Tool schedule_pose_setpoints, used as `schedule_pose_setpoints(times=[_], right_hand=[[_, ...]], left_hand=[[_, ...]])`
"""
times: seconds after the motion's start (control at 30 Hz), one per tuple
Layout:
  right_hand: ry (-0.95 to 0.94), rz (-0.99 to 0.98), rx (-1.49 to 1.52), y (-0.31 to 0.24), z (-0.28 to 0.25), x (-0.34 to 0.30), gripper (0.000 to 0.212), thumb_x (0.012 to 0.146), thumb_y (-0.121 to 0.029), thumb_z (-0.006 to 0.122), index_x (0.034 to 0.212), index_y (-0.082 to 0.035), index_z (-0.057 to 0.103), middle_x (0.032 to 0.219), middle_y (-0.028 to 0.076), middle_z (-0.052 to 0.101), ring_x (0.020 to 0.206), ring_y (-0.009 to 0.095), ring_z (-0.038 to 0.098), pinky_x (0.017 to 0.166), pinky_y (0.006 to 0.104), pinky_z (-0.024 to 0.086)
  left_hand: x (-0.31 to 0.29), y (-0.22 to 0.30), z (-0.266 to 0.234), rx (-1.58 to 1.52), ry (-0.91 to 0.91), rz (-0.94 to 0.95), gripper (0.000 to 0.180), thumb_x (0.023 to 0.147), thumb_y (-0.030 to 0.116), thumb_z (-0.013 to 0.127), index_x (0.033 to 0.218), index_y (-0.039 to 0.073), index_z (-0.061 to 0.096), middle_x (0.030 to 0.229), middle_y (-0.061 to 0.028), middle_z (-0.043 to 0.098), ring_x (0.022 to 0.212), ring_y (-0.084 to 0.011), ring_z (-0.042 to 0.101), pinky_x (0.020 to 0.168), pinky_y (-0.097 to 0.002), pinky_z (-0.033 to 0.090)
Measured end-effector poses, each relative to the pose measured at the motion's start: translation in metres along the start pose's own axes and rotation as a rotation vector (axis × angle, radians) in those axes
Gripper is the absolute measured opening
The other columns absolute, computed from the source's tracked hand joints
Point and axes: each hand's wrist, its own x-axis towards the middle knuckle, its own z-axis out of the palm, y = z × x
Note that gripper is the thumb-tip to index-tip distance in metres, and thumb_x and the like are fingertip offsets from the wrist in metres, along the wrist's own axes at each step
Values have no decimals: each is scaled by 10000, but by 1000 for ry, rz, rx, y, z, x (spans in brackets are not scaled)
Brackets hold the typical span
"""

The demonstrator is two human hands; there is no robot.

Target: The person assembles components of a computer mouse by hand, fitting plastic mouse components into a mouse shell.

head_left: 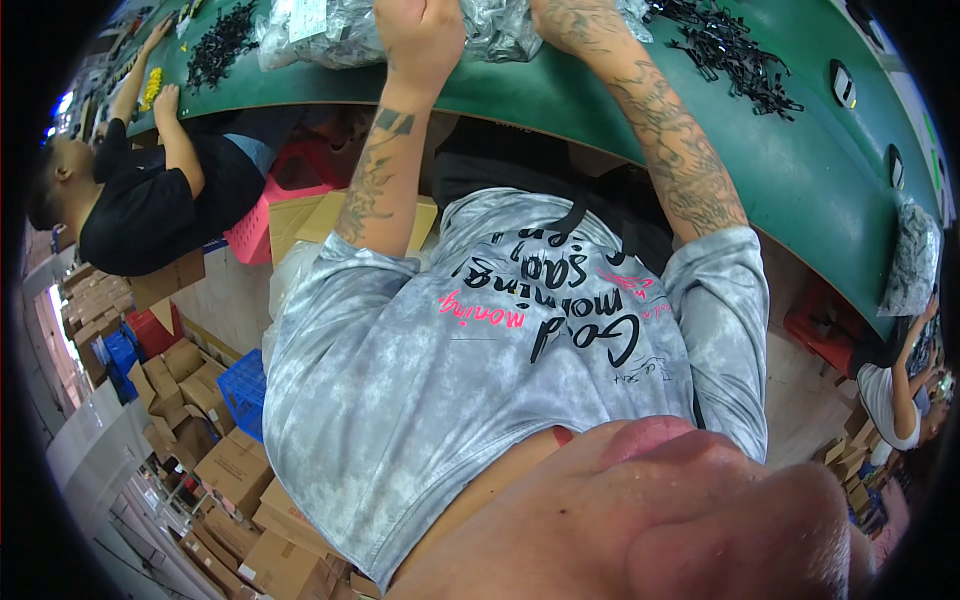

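Observation:
My left hand is at the top edge of the view, its fingers curled closed in front of a heap of clear plastic bags. Whatever those fingers hold is hidden. To the right, my right hand reaches to the same bags; its fingers are cut off by the frame edge. More crumpled clear bags lie between the two hands. A white label shows on the left part of the heap. Piles of small black parts lie on both sides, one at left and one at right.
The green table spans the top and curves down at right, bearing oval black-and-white items and a filled plastic bag. A person works at left; another sits at right. Cardboard boxes, a blue crate and a pink stool stand nearby.

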Motion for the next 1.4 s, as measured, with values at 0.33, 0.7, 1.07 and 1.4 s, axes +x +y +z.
schedule_pose_setpoints(times=[0.33, 0.7, 1.07, 1.4], right_hand=[[152, 461, 1348, 37, -77, -152, 308, 984, -266, 711, 1155, -11, 697, 961, -2, 668, 851, 66, 586, 744, 228, 474], [494, 708, 1476, 116, -79, -267, 143, 951, -89, 726, 1052, 7, 693, 849, 3, 628, 750, 81, 551, 655, 224, 424], [706, 846, 548, 128, -38, -265, 207, 933, -175, 770, 954, 3, 667, 772, -30, 603, 681, 50, 501, 621, 230, 430], [688, 961, 610, 133, -40, -264, 230, 890, -195, 778, 916, 10, 678, 710, 29, 640, 625, 106, 561, 609, 277, 479]], left_hand=[[-78, 42, 60, -464, -676, -701, 193, 1046, 123, 571, 1166, -5, 651, 898, -58, 683, 718, -133, 645, 614, -254, 540], [-20, 49, 233, 29, -1135, 243, 288, 926, 144, 703, 1175, 7, 655, 901, -133, 745, 857, -253, 750, 770, -368, 592], [84, -87, 371, 681, -611, -84, 695, 904, 611, 567, 1104, -29, 751, 1123, -269, 725, 1072, -418, 697, 945, -436, 558], [102, -64, 347, 591, -590, -13, 589, 868, 483, 741, 1125, -45, 701, 1152, -289, 703, 1113, -423, 674, 951, -470, 542]])
